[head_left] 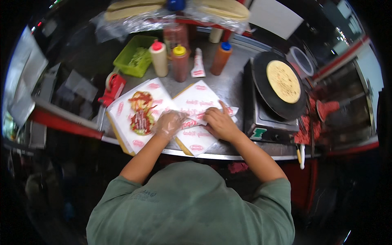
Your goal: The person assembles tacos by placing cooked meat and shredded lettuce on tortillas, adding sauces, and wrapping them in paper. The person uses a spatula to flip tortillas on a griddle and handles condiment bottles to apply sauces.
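A slim roll wrapped in printed white paper lies between my hands on a stack of printed wrapping sheets. My left hand, in a clear plastic glove, is closed on the roll's left end. My bare right hand curls its fingers over the right part, with the index finger pointing away from me. Left of my gloved hand, a flatbread topped with shredded vegetables, meat and red sauce rests on another stack of paper sheets. The roll's filling is hidden by the paper.
Beyond the sheets stand a white bottle, a red sauce bottle, an orange sauce bottle and another wrapped roll. A green tub and red tape dispenser are left. A flatbread lies on a black griddle at right.
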Available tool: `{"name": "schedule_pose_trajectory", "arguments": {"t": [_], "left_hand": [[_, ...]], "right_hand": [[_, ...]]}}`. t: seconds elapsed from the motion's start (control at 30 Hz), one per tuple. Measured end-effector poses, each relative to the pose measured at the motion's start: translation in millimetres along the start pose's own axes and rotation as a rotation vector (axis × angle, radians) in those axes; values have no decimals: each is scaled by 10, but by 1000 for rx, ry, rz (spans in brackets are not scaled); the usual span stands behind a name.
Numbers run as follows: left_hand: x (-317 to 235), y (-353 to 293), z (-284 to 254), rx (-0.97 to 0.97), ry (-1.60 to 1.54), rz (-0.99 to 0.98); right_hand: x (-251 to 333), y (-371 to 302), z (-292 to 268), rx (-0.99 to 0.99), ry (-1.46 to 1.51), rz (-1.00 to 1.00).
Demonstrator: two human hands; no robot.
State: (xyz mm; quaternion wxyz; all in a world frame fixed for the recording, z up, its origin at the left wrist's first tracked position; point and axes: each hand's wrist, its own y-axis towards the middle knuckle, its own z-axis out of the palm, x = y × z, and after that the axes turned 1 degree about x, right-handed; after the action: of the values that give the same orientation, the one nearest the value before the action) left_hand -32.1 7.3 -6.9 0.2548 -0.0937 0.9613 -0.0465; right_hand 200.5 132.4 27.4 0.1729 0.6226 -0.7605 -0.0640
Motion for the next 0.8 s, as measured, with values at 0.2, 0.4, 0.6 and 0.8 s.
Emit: {"name": "schedule_pose_trajectory", "arguments": {"t": [0.2,0.4,0.6,0.8], "left_hand": [[-102,212,126,-177,20,163],[-269,2,-43,-71,12,125],[-275,-105,146,-302,-15,151],[-237,-85,204,-341,74,149]], "right_hand": [[-91,263,139,-306,-31,58],[-884,-861,-1743,-814,-463,330],[-2339,-3128,-2177,251,-574,1216],[-2589,-3221,-2815,-148,-97,1043]]}}
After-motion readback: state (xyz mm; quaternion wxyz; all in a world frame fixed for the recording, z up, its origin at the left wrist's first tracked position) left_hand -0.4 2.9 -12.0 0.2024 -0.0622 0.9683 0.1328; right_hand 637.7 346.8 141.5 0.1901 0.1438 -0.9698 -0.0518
